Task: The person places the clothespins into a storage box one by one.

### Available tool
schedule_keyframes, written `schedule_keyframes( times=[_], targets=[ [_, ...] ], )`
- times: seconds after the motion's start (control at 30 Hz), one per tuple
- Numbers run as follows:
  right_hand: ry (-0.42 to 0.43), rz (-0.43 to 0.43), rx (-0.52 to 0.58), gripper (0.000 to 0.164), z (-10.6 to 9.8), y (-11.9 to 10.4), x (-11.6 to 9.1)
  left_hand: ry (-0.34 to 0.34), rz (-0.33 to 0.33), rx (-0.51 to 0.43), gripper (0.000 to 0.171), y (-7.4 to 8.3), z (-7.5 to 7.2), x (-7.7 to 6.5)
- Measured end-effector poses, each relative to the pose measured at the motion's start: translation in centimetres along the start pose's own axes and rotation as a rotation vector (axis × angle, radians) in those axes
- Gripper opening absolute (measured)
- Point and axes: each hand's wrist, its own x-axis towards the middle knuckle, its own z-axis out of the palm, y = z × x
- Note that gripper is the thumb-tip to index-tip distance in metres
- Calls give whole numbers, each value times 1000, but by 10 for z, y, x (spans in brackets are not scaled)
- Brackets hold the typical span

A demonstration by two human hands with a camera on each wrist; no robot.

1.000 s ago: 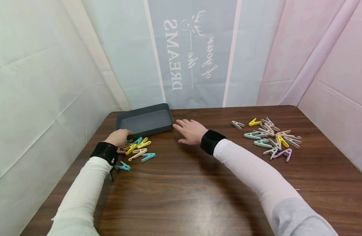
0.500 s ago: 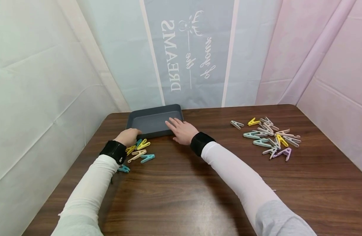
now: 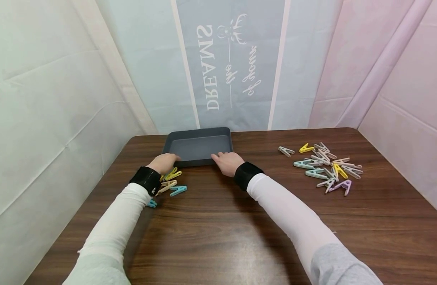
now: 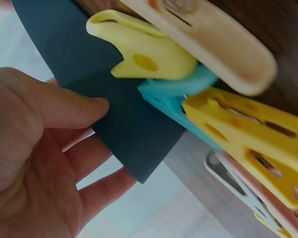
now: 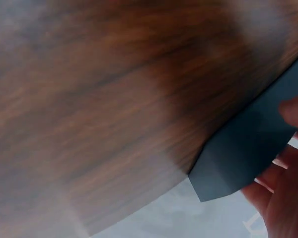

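Note:
A dark grey rectangular tray [image 3: 200, 148] lies near the back edge of the table. My left hand [image 3: 163, 163] grips its near wall toward the left corner; in the left wrist view the thumb [image 4: 77, 110] presses the outside while fingers reach over the rim. My right hand [image 3: 228, 162] holds the same wall near the right corner, its thumb [image 5: 293, 110] on the outer face in the right wrist view. Beside my left hand lie a yellow clothespin [image 4: 144, 49], a blue clothespin [image 3: 178, 190] and a beige clothespin [image 4: 208, 39]. My left hand and wrist hide part of that group.
A loose pile of clothespins [image 3: 325, 158] in grey, green, yellow and purple lies on the right of the brown wooden table [image 3: 218, 229]. Fabric hangs along the left side, the right side and the back [image 3: 239, 79].
The tray has slid to the right along the back of the table, with my left hand moving alongside. My right hand has come from beside the tray to grip its near wall.

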Motion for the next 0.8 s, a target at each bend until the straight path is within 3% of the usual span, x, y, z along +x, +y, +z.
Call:
schedule_keyframes(
  times=[0.47, 0.8],
  targets=[
    [-25, 4, 18, 36, -9, 19, -30, 4, 89, 53, 43, 34, -4, 13],
    [-42, -17, 73, 41, -7, 43, -55, 9, 155, 76, 45, 58, 4, 26]
  ],
)
